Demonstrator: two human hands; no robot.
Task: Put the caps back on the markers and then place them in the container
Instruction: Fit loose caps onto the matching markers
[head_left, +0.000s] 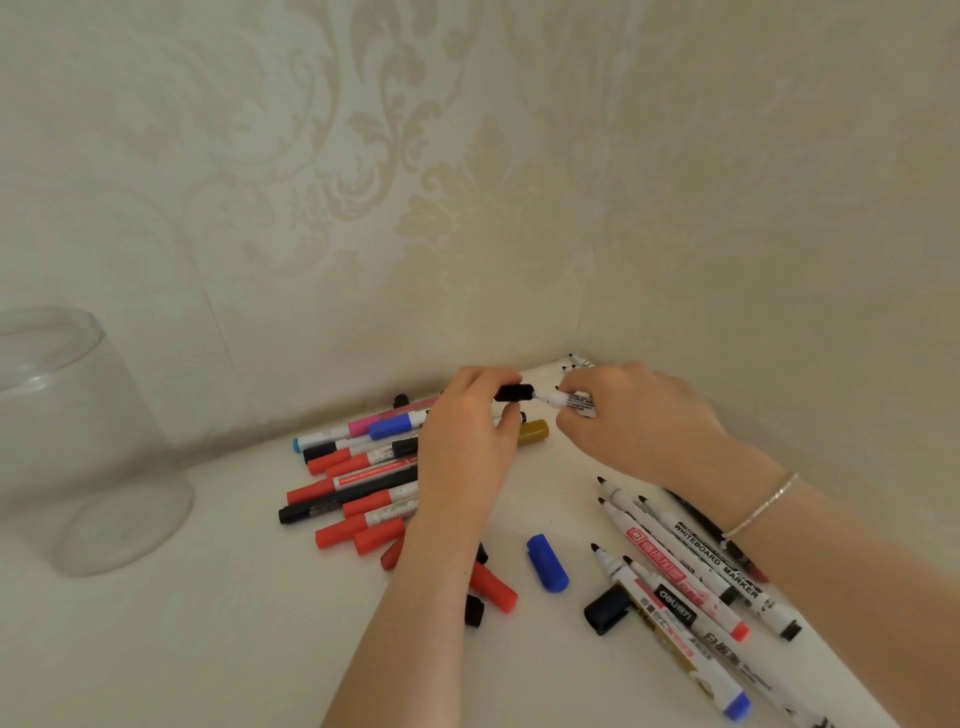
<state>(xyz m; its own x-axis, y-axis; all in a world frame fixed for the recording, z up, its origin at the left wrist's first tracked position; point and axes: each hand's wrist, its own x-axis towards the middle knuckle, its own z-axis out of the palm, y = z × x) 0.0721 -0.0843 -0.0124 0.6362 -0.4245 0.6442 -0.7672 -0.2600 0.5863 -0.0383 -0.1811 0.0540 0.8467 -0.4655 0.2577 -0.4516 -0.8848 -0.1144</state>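
Hands (540, 410) raised together, black cap (514, 393) against marker (569, 402) tip

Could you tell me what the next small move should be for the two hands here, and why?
Probably push the black plastic cap, pinched by the left hand, onto the tip of the white whiteboard marker that the right hand grips. Cap and tip are lined up end to end, nearly meeting, but the cap does not look seated yet. The clear plastic container waits far left.
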